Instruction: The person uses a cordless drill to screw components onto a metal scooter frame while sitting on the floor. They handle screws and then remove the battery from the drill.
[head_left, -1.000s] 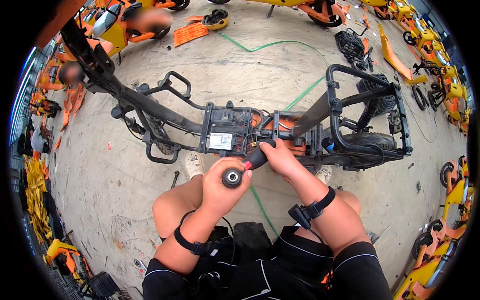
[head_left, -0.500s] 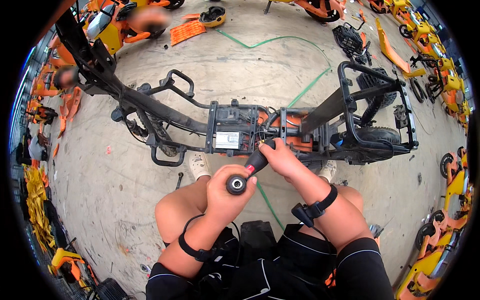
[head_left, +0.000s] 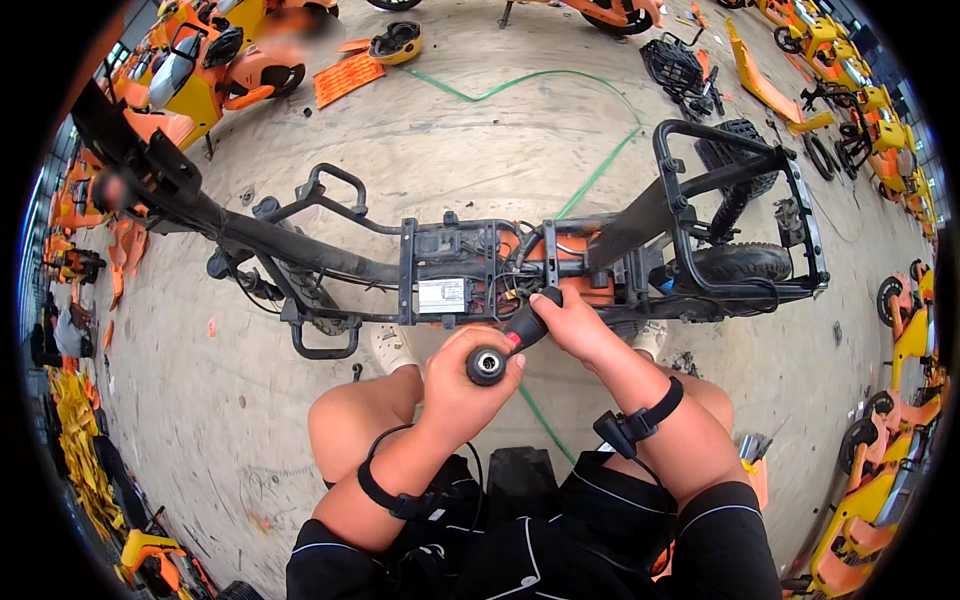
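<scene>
Screwdriver (head_left: 505, 345), black-handled with a red collar, sits across both hands just in front of the stripped scooter frame (head_left: 330, 265), which lies on its side on the concrete floor (head_left: 480, 130). Compared with a second ago, the tool's shaft end has moved closer to the central compartment (head_left: 455, 270) of the frame, and the butt of the handle has shifted slightly to the person's right; the grip of both hands is unchanged. My reading is that the tip is being settled onto a fixing beside the white-labelled box (head_left: 442, 296), though the tip itself is hidden behind the right hand and the contact cannot be confirmed.

Left hand (head_left: 462, 385): closed firmly round the butt of the handle, fingers wrapped, the round end cap showing between thumb and forefinger. Right hand (head_left: 575, 322): closed on the forward part of the handle, forefinger laid along it towards the frame. Each wrist carries a black strap with a small unit.

Orange wiring (head_left: 520, 262) is bundled in the compartment just beyond the right hand. A green hose (head_left: 590, 180) runs over the floor under the frame. The rear wheel (head_left: 740, 262) stays fitted at the person's right.
</scene>
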